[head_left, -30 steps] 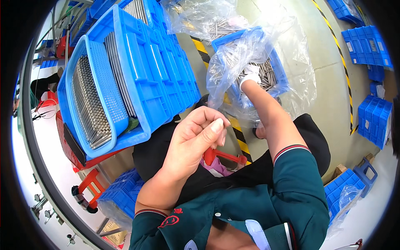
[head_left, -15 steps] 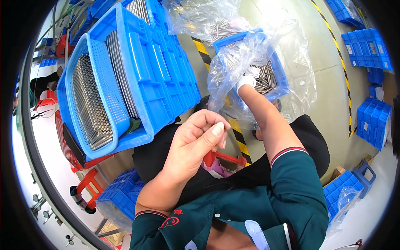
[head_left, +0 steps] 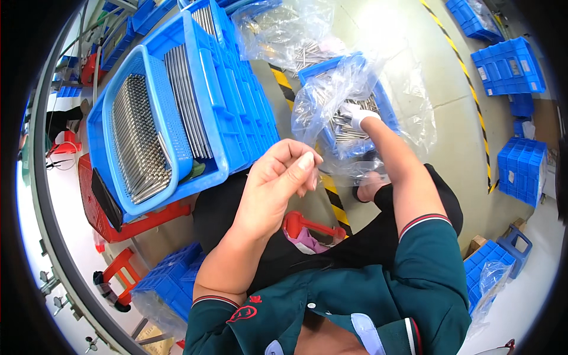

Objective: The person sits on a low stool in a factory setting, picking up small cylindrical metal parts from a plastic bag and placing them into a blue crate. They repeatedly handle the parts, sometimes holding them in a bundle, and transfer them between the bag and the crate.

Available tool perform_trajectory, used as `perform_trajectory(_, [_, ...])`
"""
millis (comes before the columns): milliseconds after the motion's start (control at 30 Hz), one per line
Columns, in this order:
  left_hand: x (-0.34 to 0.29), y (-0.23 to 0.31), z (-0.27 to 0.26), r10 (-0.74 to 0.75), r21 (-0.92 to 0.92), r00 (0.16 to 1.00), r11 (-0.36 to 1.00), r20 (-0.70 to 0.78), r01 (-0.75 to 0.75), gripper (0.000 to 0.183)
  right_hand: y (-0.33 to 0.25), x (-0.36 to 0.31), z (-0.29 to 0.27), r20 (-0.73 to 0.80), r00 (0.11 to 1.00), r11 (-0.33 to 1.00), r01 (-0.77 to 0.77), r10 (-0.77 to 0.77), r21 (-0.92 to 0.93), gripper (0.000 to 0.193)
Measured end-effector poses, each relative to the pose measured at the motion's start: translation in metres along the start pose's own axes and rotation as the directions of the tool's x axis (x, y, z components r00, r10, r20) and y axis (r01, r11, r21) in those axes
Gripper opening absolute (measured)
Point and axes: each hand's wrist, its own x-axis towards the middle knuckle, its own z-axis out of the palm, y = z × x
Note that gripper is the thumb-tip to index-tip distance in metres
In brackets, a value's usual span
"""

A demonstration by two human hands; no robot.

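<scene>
My left hand is raised above my lap with its fingers curled in and the thumb pressed against them. What it holds, if anything, is hidden. My right hand, in a white glove, reaches down into a blue crate on the floor. It lies among loose, thin metal rods; its fingertips are too small to make out. Clear plastic film drapes over the crate's left side and spreads around it. To my left, many similar rods stand packed in a light-blue perforated basket.
The basket sits inside a larger blue crate, beside a row of longer rods. More loose rods lie on plastic beyond the floor crate. A red stool is between my legs. Blue crates stand along the right.
My right hand has shifted slightly to the right in the floor crate, and the rods there lie differently. My left hand keeps its curled pose. The whole view has moved slightly.
</scene>
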Motion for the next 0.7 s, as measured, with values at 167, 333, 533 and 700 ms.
perform_trajectory(167, [0.001,0.004,0.009,0.097,0.005,0.994,0.995,0.059,-0.098,0.021,0.040,-0.037,-0.048,-0.091,0.985,0.986,0.152,-0.145,0.072,0.039])
perform_trajectory(333, [-0.001,0.003,0.004,0.172,-0.026,0.985,0.985,0.029,-0.171,0.022,-0.004,-0.147,-0.119,-0.082,0.996,0.735,0.086,-0.042,0.672,0.031])
perform_trajectory(533, [0.009,-0.005,0.009,0.211,-0.127,0.976,0.971,0.051,-0.203,0.021,-0.061,-0.253,-0.132,-0.393,0.918,0.447,0.372,-0.049,0.813,0.025])
perform_trajectory(700, [0.008,-0.005,0.007,0.216,-0.311,0.971,0.934,0.104,-0.174,0.017,-0.126,-0.315,-0.132,-0.659,0.735,0.574,0.613,-0.161,0.543,0.022])
